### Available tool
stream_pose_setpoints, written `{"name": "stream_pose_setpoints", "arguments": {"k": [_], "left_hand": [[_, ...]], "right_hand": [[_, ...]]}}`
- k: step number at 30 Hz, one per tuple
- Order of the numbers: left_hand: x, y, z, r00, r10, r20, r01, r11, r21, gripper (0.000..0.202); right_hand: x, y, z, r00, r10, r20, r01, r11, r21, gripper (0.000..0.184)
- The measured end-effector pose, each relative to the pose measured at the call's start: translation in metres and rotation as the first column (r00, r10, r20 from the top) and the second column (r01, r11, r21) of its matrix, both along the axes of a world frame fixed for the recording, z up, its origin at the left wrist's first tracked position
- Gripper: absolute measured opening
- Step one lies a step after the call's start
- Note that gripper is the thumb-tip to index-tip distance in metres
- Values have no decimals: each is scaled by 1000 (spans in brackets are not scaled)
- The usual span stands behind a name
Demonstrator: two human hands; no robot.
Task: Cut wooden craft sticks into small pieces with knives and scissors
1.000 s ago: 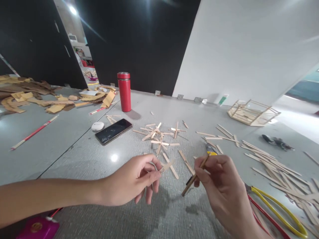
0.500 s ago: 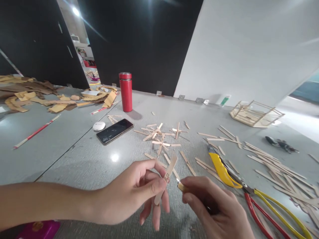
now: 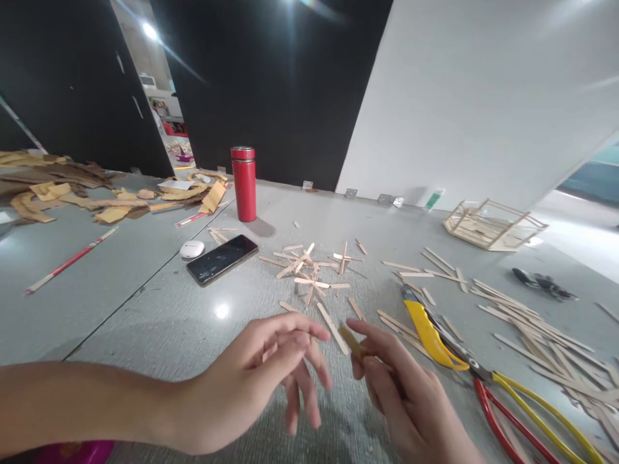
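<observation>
My left hand [image 3: 285, 370] hovers over the grey table with its fingers spread, and nothing shows between them. Close by on the right, my right hand [image 3: 399, 377] pinches a short yellowish-tan piece [image 3: 352, 343] between thumb and fingers; blur hides its exact kind. Just beyond the hands a single wooden craft stick [image 3: 332, 328] lies flat. Farther off are small crossed assemblies of craft sticks [image 3: 313, 283], with another upright cross [image 3: 343, 258] beside them.
Yellow-handled cutter [image 3: 428, 332] and red-and-yellow-handled pliers [image 3: 478, 368] lie right, near a pile of loose sticks [image 3: 546, 335]. A phone [image 3: 222, 259], white case [image 3: 192, 249] and red flask [image 3: 244, 187] stand left of centre. A stick frame [image 3: 493, 225] sits at back right.
The notched craft stick that my left hand held no longer shows there, and its fingers have opened. My right hand's grip has shifted, with more of a yellowish-tan piece showing.
</observation>
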State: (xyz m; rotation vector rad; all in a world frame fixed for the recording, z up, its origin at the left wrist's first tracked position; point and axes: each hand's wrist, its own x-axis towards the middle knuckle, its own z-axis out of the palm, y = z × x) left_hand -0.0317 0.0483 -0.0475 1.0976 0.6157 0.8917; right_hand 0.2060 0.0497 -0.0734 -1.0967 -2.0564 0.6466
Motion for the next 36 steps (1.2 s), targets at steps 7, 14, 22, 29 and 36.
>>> {"name": "stream_pose_setpoints", "arguments": {"k": [7, 14, 22, 29, 36], "left_hand": [[-4, 18, -12, 960, 114, -255, -104, 993, 54, 32], [-2, 27, -33, 958, 150, -243, -134, 988, 79, 37], [7, 35, -69, 987, 15, -162, -19, 999, -27, 43], [2, 37, -72, 983, -42, -177, 32, 998, -57, 41], [0, 37, -68, 962, 17, -273, -22, 1000, -15, 37]], "right_hand": [[0, 4, 4, 997, -60, 53, 60, 998, -9, 18], [4, 5, -8, 988, -122, 97, 126, 992, -33, 26], [-1, 9, -21, 987, -69, 145, 101, 969, -226, 31], [5, -1, -29, 986, -136, 101, 150, 977, -148, 28], [5, -6, -30, 991, -117, 64, 117, 993, 5, 35]]}}
